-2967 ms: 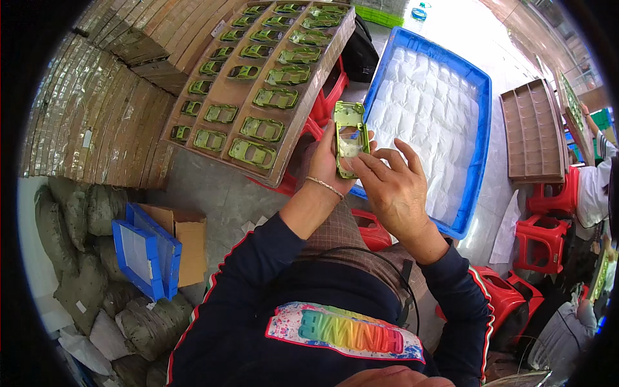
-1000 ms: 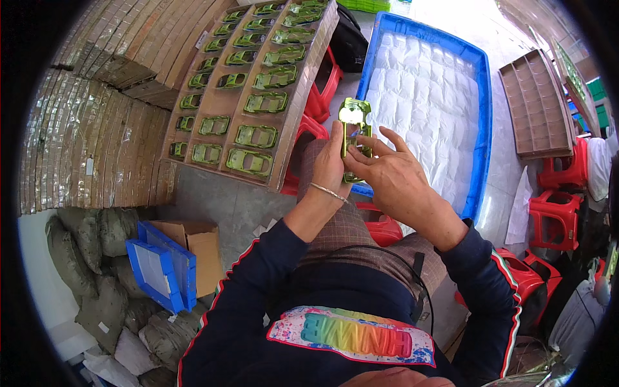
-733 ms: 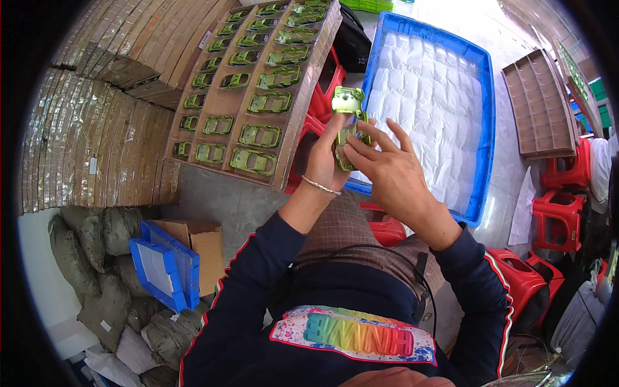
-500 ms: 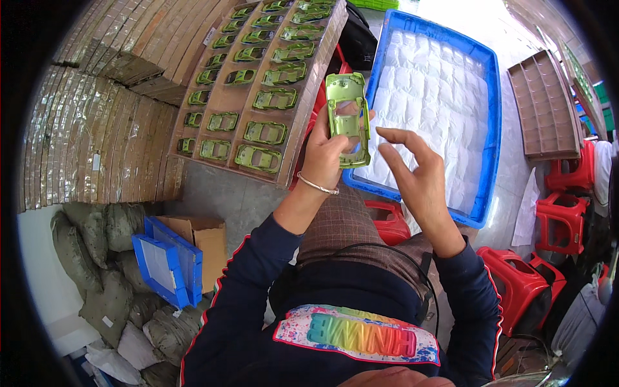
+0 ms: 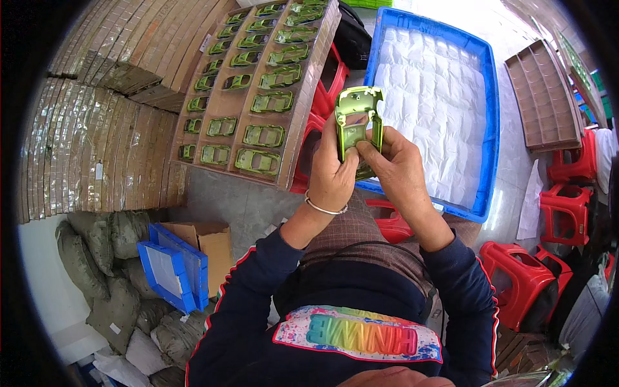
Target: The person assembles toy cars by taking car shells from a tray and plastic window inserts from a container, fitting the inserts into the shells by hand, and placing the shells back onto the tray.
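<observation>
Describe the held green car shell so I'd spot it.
Find the big blue tray. By its lower left edge, the left hand and right hand hold a green car shell. Its lookalikes lie in the brown tray; this one alone is held up.

Big puffy rainbow letters (image 5: 387, 338) stand on a patch (image 5: 293, 326) on the front of the dark blue top (image 5: 354, 288). They go from green on the left to red on the right. On the left, a small white label (image 5: 98, 171) sits on the cardboard stack (image 5: 64, 145), and a white tag (image 5: 115, 328) on a grey bag (image 5: 122, 306). Both are too tiny to read.
</observation>
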The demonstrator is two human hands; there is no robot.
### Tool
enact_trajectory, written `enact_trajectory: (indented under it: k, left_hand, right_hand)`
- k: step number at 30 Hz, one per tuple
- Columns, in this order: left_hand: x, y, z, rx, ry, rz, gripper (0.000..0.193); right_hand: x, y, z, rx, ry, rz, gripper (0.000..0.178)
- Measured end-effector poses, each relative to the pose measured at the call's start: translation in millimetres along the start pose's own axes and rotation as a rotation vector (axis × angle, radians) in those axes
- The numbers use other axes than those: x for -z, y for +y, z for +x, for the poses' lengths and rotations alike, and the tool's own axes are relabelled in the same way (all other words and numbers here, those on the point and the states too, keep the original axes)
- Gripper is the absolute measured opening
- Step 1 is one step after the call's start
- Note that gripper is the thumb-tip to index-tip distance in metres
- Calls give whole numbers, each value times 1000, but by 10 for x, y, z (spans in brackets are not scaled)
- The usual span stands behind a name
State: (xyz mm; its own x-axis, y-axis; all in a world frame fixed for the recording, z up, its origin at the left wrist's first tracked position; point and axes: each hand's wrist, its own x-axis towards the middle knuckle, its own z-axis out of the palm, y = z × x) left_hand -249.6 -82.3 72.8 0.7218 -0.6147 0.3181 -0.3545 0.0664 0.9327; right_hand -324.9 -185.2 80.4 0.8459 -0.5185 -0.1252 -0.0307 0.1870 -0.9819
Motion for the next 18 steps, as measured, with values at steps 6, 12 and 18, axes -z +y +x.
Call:
enact_trajectory:
  k: [6,12,18]
  left_hand:
    - [-3,2,-30,-21,13,128,47]
    - [4,47,12,-30,4,106,48]
    - [-14,68,12,-63,20,179,46]
  right_hand:
    - [18,23,-15,-3,30,-14,15]
    - [41,115,-9,34,38,-114,17]
    - [38,48,-27,29,37,-111,15]
